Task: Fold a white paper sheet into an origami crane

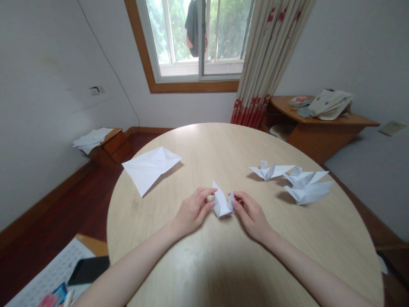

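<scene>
A small folded white paper figure [221, 203] rests near the middle of the round wooden table [198, 260]. My left hand [193, 210] pinches its left side with thumb and fingers curled in. On the figure's right side my right hand [251, 214] pinches it too, fingertips pressed on the paper. Both forearms reach in from the bottom of the view.
A creased, part-folded white sheet [151, 168] lies at the table's far left. Finished paper birds [271, 170] [307, 187] sit at the right. A phone [88, 270] and printed sheet lie low left. A wooden desk [319, 126], a low cabinet [111, 145], curtain and window stand behind.
</scene>
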Action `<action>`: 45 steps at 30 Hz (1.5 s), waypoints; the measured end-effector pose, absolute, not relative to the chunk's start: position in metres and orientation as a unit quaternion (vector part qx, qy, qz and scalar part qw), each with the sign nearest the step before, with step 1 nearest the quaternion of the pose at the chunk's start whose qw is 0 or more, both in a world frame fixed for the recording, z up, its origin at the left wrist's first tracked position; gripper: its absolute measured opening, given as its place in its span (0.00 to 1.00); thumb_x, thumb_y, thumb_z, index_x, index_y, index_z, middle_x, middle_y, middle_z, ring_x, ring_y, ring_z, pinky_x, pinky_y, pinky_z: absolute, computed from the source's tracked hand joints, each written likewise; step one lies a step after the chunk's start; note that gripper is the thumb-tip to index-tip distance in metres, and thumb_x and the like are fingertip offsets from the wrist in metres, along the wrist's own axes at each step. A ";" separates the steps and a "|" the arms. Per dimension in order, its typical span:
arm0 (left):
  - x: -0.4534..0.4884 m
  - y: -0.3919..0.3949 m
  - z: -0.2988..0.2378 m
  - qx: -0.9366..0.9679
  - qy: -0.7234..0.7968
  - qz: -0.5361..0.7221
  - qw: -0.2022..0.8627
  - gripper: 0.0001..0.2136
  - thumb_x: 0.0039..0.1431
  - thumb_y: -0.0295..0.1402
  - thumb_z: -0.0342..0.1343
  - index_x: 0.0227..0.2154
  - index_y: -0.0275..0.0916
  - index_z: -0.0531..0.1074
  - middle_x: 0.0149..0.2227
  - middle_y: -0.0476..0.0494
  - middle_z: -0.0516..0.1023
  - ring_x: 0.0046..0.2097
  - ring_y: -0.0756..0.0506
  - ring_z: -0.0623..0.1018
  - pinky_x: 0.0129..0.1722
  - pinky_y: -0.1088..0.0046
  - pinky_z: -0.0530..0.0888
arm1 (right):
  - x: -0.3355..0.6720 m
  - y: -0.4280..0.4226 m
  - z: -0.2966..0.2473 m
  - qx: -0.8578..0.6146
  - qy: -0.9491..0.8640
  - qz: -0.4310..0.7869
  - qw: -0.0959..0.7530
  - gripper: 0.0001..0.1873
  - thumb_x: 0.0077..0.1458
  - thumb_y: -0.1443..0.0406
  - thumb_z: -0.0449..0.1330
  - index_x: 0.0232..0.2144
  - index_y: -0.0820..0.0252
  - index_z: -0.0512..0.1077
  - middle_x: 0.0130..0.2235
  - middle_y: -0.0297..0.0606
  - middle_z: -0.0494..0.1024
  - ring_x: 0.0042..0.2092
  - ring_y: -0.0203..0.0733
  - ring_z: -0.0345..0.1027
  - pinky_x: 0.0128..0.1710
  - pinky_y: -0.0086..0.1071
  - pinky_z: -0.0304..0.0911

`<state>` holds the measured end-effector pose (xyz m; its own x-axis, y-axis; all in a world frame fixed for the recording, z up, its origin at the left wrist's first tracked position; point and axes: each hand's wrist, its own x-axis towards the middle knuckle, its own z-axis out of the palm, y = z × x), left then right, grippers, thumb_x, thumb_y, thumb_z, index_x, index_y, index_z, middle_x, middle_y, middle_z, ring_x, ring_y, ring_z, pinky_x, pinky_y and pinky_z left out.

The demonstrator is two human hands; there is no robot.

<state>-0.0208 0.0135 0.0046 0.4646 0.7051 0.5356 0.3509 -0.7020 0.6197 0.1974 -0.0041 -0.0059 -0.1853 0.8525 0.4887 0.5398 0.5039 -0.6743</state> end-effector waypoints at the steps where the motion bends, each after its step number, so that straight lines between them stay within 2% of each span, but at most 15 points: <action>1: -0.021 0.013 0.005 0.833 0.313 0.405 0.207 0.16 0.66 0.30 0.47 0.56 0.44 0.59 0.48 0.42 0.70 0.37 0.50 0.74 0.37 0.72 0.73 | 0.197 -0.004 -0.006 -0.463 -0.749 0.179 0.438 0.09 0.63 0.62 0.50 0.40 0.58 0.67 0.36 0.40 0.76 0.36 0.42 0.71 0.35 0.34 0.66; 5: -0.021 0.012 0.008 0.853 0.291 0.400 0.168 0.17 0.66 0.28 0.46 0.56 0.45 0.59 0.49 0.41 0.69 0.40 0.49 0.74 0.39 0.72 0.74 | 0.197 -0.005 -0.004 -0.452 -0.752 0.180 0.446 0.08 0.63 0.63 0.50 0.40 0.58 0.67 0.34 0.38 0.75 0.34 0.41 0.70 0.34 0.33 0.66; 9: -0.021 0.012 0.009 0.851 0.298 0.403 0.156 0.14 0.65 0.27 0.47 0.53 0.43 0.61 0.48 0.41 0.70 0.38 0.50 0.74 0.38 0.73 0.74 | 0.196 -0.006 -0.002 -0.444 -0.759 0.185 0.438 0.08 0.63 0.63 0.50 0.42 0.57 0.66 0.35 0.39 0.75 0.34 0.41 0.70 0.34 0.33 0.66; 17: -0.021 0.012 0.008 0.844 0.304 0.432 0.091 0.05 0.63 0.27 0.50 0.41 0.40 0.65 0.43 0.41 0.73 0.42 0.47 0.75 0.38 0.73 0.73 | 0.195 -0.008 -0.001 -0.427 -0.765 0.188 0.445 0.07 0.62 0.63 0.52 0.42 0.57 0.65 0.33 0.37 0.73 0.32 0.39 0.69 0.33 0.31 0.66; 23: -0.019 0.012 0.007 0.848 0.295 0.437 0.064 0.04 0.62 0.26 0.50 0.35 0.39 0.68 0.41 0.42 0.73 0.32 0.51 0.74 0.31 0.78 0.71 | 0.194 -0.008 0.000 -0.424 -0.763 0.188 0.450 0.07 0.62 0.63 0.52 0.42 0.57 0.65 0.33 0.37 0.73 0.32 0.39 0.69 0.33 0.31 0.66; 26: -0.018 0.011 0.008 0.845 0.305 0.431 0.083 0.03 0.61 0.27 0.51 0.34 0.39 0.69 0.41 0.41 0.74 0.33 0.50 0.75 0.32 0.76 0.71 | 0.194 -0.008 0.000 -0.428 -0.761 0.191 0.448 0.08 0.63 0.61 0.51 0.42 0.57 0.65 0.34 0.37 0.73 0.32 0.39 0.69 0.33 0.31 0.67; 33: -0.018 0.009 0.018 0.841 0.299 0.424 0.157 0.05 0.60 0.29 0.49 0.37 0.38 0.69 0.40 0.39 0.75 0.43 0.45 0.76 0.41 0.69 0.72 | 0.195 -0.008 -0.001 -0.437 -0.754 0.181 0.455 0.08 0.62 0.61 0.52 0.41 0.57 0.66 0.33 0.38 0.74 0.32 0.40 0.70 0.33 0.32 0.68; 39: -0.016 0.010 0.009 0.824 0.333 0.431 0.155 0.07 0.61 0.36 0.54 0.32 0.38 0.70 0.30 0.45 0.76 0.32 0.48 0.74 0.33 0.73 0.70 | 0.196 -0.008 -0.001 -0.438 -0.756 0.185 0.449 0.08 0.62 0.60 0.52 0.41 0.57 0.65 0.33 0.38 0.74 0.32 0.40 0.70 0.33 0.33 0.68; 42: -0.014 0.010 0.004 0.781 0.390 0.438 0.215 0.08 0.60 0.37 0.56 0.37 0.38 0.71 0.31 0.46 0.75 0.29 0.50 0.72 0.31 0.74 0.69 | 0.196 -0.008 -0.001 -0.435 -0.757 0.183 0.452 0.08 0.62 0.61 0.52 0.41 0.57 0.66 0.33 0.37 0.74 0.32 0.40 0.70 0.33 0.32 0.68; 45: -0.013 0.009 0.005 0.769 0.410 0.422 0.249 0.10 0.61 0.37 0.56 0.40 0.37 0.72 0.32 0.46 0.75 0.31 0.49 0.72 0.33 0.73 0.69 | 0.195 -0.009 0.001 -0.432 -0.761 0.177 0.451 0.07 0.62 0.61 0.52 0.41 0.57 0.66 0.33 0.38 0.74 0.32 0.40 0.70 0.33 0.32 0.68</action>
<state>-0.0131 0.0093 0.0048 0.3071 0.8407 0.4460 0.4203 -0.5403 0.7290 0.1952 -0.0088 0.0005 -0.2198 0.8173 0.5327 0.4972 0.5637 -0.6596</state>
